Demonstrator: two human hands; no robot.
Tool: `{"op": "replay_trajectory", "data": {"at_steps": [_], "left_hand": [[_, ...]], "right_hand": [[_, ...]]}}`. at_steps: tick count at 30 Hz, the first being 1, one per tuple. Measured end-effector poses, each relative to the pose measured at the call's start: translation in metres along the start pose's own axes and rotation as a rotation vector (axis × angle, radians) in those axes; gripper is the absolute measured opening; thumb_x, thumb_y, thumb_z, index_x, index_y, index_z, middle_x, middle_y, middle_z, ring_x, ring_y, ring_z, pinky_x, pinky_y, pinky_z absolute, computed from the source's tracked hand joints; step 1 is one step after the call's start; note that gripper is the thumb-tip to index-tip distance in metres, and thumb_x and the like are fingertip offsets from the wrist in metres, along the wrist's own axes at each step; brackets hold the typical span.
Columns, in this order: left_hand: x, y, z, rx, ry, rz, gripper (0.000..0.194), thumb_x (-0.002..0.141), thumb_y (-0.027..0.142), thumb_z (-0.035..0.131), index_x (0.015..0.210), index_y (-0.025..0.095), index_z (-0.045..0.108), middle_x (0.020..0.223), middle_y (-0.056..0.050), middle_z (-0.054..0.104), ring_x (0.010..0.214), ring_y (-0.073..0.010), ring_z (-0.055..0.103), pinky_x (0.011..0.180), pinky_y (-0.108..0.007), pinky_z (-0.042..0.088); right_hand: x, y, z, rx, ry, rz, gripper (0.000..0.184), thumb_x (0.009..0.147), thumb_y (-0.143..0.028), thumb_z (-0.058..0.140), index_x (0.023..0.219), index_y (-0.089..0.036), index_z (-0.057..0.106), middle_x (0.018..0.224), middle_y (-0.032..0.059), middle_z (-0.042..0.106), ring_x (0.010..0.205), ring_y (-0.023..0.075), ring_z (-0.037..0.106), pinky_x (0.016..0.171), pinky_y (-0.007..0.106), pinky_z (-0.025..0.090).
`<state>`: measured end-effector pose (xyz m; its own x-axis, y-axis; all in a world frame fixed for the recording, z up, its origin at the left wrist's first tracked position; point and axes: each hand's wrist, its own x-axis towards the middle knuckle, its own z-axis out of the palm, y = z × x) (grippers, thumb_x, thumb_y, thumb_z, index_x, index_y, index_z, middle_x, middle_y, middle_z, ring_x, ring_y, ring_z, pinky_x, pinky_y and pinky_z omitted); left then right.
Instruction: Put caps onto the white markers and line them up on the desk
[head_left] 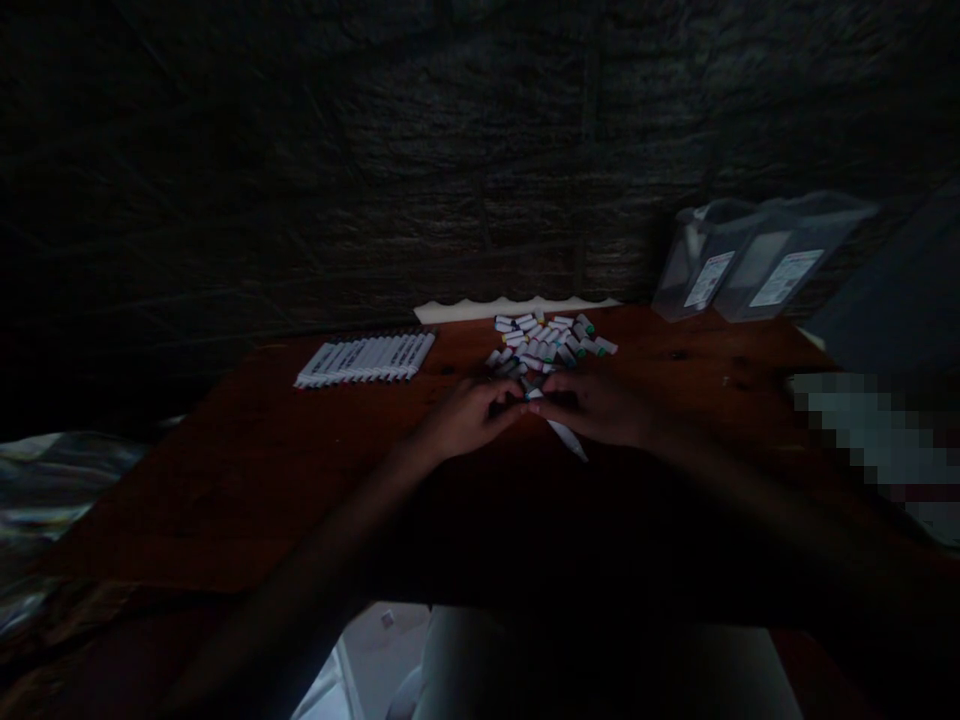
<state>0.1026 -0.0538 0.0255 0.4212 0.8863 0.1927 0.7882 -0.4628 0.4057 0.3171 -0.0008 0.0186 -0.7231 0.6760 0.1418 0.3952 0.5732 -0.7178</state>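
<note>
The picture is dark. My left hand and my right hand meet over the wooden table, fingers curled and thumbs almost touching. Pinched between their fingertips is the end of a white marker, with a small bluish spot there. Its pale barrel slants out below my right thumb towards me. Whether the piece at the fingertips is a separate cap I cannot tell. Just beyond my fingers lies a loose heap of short white marker caps with coloured ends, green, yellow, blue and pink among them.
A neat row of white markers lies to the left on the table. Two clear plastic containers with labels stand at the back right. A white wavy-edged strip runs along the wall. Clear plastic wrapping sits beyond the left edge.
</note>
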Motion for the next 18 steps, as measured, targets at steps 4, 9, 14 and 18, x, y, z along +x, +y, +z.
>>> {"op": "replay_trajectory", "data": {"at_steps": [4,9,14,18], "left_hand": [[-0.0003,0.0007,-0.0013,0.006,-0.011,-0.006,0.019,0.092,0.034,0.055,0.098,0.020,0.065,0.082,-0.002,0.068,0.074,-0.0147,0.062,0.065,-0.026,0.042],[-0.0007,0.0010,-0.0012,0.023,-0.005,-0.015,0.022,0.092,0.037,0.054,0.098,0.020,0.065,0.082,-0.002,0.067,0.074,-0.0150,0.061,0.064,-0.027,0.041],[-0.0008,0.0004,-0.0007,0.028,-0.008,-0.022,0.021,0.092,0.037,0.054,0.098,0.020,0.065,0.081,-0.002,0.066,0.074,-0.0152,0.061,0.066,-0.027,0.042],[-0.0005,0.0006,-0.0013,0.018,-0.012,-0.022,0.021,0.092,0.036,0.055,0.098,0.020,0.065,0.080,-0.001,0.066,0.073,-0.0146,0.061,0.065,-0.027,0.042]], "right_hand": [[-0.0003,-0.0019,0.0031,-0.032,0.001,-0.028,0.032,0.089,-0.049,0.054,0.080,-0.020,0.064,0.072,0.0010,0.061,0.066,0.0147,0.053,0.061,0.029,0.033],[-0.0006,-0.0038,0.0021,-0.039,0.011,-0.032,0.031,0.089,-0.047,0.055,0.077,-0.020,0.064,0.072,0.0017,0.062,0.067,0.0154,0.054,0.061,0.029,0.033],[-0.0007,-0.0034,0.0014,-0.004,0.000,-0.031,0.032,0.089,-0.048,0.054,0.079,-0.020,0.065,0.071,0.0016,0.061,0.067,0.0161,0.054,0.062,0.030,0.034],[-0.0007,-0.0035,0.0011,-0.005,-0.010,-0.018,0.032,0.089,-0.048,0.055,0.079,-0.020,0.065,0.070,0.0014,0.061,0.066,0.0157,0.054,0.061,0.029,0.034]]}}
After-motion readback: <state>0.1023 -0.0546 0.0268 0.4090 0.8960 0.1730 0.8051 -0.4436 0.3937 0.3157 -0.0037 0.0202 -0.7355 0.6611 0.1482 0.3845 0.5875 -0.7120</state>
